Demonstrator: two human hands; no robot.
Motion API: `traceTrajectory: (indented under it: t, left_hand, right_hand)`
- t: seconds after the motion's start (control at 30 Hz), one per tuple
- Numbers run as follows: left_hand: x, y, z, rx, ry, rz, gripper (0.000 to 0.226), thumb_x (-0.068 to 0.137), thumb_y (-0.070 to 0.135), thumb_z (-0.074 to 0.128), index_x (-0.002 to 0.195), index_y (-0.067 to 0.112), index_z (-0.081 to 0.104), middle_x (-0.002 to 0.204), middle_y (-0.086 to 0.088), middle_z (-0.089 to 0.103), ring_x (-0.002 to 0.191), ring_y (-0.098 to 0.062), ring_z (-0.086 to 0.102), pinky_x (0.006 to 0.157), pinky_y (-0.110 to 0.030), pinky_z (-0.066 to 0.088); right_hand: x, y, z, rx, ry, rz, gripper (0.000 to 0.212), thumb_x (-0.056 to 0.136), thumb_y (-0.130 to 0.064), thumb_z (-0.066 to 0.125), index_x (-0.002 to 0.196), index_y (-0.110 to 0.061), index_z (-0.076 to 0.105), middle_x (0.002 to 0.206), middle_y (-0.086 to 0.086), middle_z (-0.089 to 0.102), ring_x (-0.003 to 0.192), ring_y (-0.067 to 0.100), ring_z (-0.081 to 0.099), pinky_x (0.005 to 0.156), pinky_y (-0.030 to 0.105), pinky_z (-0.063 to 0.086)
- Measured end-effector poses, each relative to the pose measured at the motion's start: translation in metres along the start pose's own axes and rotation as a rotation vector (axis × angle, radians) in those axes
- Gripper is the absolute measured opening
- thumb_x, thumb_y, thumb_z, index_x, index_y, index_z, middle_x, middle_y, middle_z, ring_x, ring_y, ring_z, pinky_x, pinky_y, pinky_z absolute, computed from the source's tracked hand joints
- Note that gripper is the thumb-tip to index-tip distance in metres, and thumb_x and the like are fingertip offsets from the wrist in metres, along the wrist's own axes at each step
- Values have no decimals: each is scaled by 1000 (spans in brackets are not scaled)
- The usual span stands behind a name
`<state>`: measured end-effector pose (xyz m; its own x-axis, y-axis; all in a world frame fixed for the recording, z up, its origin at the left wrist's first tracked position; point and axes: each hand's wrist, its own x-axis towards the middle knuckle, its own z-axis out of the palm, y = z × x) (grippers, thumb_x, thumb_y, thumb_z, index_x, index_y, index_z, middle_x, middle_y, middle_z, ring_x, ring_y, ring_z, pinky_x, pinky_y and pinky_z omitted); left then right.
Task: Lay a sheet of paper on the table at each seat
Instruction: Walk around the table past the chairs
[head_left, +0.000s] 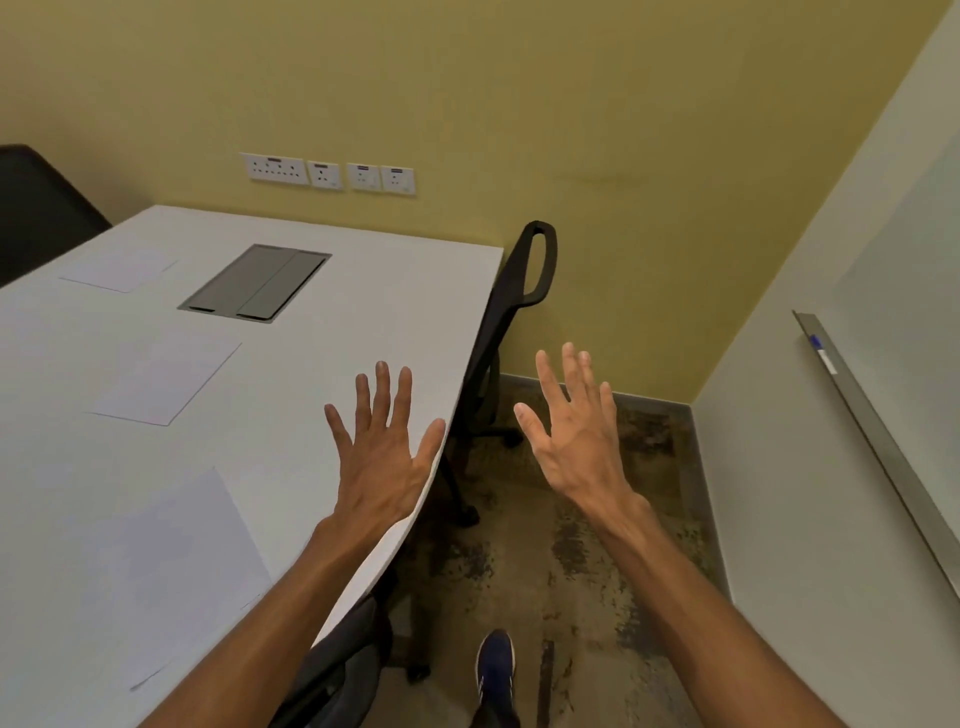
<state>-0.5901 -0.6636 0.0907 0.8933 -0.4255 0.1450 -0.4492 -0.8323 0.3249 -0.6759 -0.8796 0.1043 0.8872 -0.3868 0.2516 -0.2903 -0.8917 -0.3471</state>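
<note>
While both hands, left (382, 457) and right (576, 441), spread wide with empty grip, three paper sheets (163, 379) lie on one table (363, 291).

Open floor beside the white table (363, 270), with chairs tucked along its curved edge.

Taking the table as landmark: its top is mostly bare, broken only by a grey cable hatch (254, 283) near the far end and three flat sheets of paper (166, 379) on the left part. Against its right edge a black chair (519, 291) stands at the far corner, and another chair (343, 670) sits under the near edge. Right of the table, the mottled floor (587, 545) lies free up to the wall, where a marker tray (878, 441) juts out.
</note>
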Motion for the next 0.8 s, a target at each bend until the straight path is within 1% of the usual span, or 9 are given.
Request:
traceTrajectory:
  t: [0.03, 0.1, 0.27, 0.37, 0.47, 0.57, 0.7, 0.8]
  left_hand:
    - [3, -2, 1, 5, 10, 4, 80, 90, 70, 6, 156, 32, -19, 164, 3, -29, 151, -20, -28, 119, -61, -15]
    - [41, -7, 13, -9, 38, -43, 79, 92, 69, 7, 156, 32, -18, 164, 3, -29, 151, -20, -28, 119, -61, -16]
    - [102, -21, 24, -25, 70, -133, 78, 91, 70, 6, 156, 33, -18, 164, 3, -29, 150, -19, -29, 118, -61, -17]
    - [136, -28, 25, -23, 89, -185, 79, 91, 70, 5, 157, 32, -18, 164, 3, -30, 150, -19, -29, 118, -62, -17]
    - [156, -36, 24, -30, 111, -243, 79, 92, 69, 7, 157, 32, -17, 164, 4, -30, 150, -19, -30, 119, -60, -17]
    - [176, -46, 24, -41, 142, -299, 79, 94, 68, 12, 157, 31, -15, 164, 4, -28, 151, -18, -28, 121, -58, -13]
    - [200, -59, 27, -5, 169, -383, 78, 95, 67, 13, 157, 31, -16, 164, 4, -30, 151, -17, -29, 122, -55, -12]
    - [221, -68, 32, 32, 182, -478, 79, 94, 67, 14, 157, 31, -16, 164, 2, -30, 150, -19, -29, 122, -56, -13]
  right_hand:
    - [3, -2, 1, -10, -8, -8, 68, 102, -58, 28, 159, -33, 1, 166, -1, -16, 152, 18, -19, 124, 50, -2]
    - [46, 4, 14, -1, -45, -43, 68, 103, -57, 28, 159, -33, -1, 165, -2, -18, 151, 17, -21, 124, 50, -1]
    - [125, -3, 33, 21, -129, -149, 69, 102, -56, 31, 158, -35, -3, 165, -3, -20, 151, 17, -22, 125, 49, -2]
    - [173, -11, 46, 20, -144, -223, 70, 102, -57, 32, 158, -35, -3, 165, -3, -20, 151, 17, -22, 125, 48, -2]
    - [210, -20, 61, 19, -180, -279, 70, 102, -59, 31, 158, -36, -6, 164, -4, -21, 150, 16, -24, 124, 47, -5]
    - [245, -29, 77, 34, -200, -350, 70, 101, -61, 28, 157, -38, -8, 165, -5, -22, 150, 16, -25, 123, 46, -8]
    - [290, -39, 105, 81, -233, -441, 70, 101, -61, 27, 157, -39, -10, 163, -7, -25, 149, 14, -27, 119, 40, -14]
    - [326, -47, 127, 121, -273, -512, 70, 102, -60, 28, 157, -39, -10, 163, -6, -25, 150, 15, -26, 120, 41, -12]
